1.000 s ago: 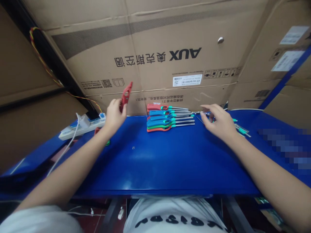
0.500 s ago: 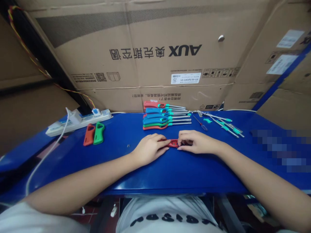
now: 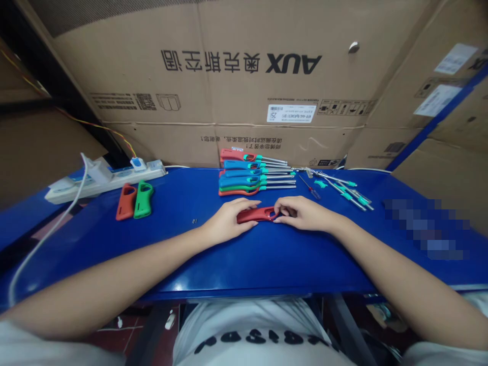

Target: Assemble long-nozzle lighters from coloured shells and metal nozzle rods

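A red plastic lighter handle [image 3: 256, 215] lies on the blue table [image 3: 244, 254] between my hands. My left hand [image 3: 227, 222] grips its left end with curled fingers. My right hand [image 3: 301, 213] pinches its right end, fingers closed; what else it holds, if anything, is hidden. Behind them lies a neat row of finished long lighters [image 3: 251, 179] with red, blue and green handles and metal tubes.
Loose metal tubes with teal fittings [image 3: 345, 190] lie at the back right. A red handle [image 3: 125, 202] and a green handle [image 3: 144, 200] rest at the left beside a white power strip [image 3: 102, 178]. Cardboard boxes [image 3: 244, 76] wall off the back.
My left hand brought the red handle down from the upper left to the table's middle. My right hand came in from the tubes at the right and now pinches the handle's end.
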A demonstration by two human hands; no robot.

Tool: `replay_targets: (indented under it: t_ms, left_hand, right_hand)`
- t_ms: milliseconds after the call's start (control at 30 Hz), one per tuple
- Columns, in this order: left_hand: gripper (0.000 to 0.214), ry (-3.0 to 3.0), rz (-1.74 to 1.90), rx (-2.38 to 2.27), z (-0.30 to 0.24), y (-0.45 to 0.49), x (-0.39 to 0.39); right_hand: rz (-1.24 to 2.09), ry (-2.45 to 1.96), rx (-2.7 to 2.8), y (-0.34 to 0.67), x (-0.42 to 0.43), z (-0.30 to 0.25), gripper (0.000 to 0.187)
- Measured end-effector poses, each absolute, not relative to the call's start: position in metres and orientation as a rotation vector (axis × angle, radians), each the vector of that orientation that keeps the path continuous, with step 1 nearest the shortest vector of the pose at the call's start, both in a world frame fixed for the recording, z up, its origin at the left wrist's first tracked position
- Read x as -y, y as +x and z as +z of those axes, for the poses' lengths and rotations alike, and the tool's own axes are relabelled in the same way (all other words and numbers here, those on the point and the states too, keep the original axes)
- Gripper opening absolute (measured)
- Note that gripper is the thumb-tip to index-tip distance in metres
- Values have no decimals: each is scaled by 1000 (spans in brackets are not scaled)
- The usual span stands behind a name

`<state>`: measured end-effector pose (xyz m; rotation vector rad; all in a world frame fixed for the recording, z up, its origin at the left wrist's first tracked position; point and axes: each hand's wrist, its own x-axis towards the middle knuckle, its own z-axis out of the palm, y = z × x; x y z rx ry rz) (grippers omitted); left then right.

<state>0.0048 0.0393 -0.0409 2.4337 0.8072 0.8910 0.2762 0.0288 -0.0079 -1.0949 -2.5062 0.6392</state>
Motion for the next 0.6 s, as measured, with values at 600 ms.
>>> replay_targets:
  t_ms: [600]
  left_hand:
    - [40, 2199, 955, -871, -42, 7, -42]
  right_hand:
    - [7, -1051, 2631, 275, -21, -3, 15]
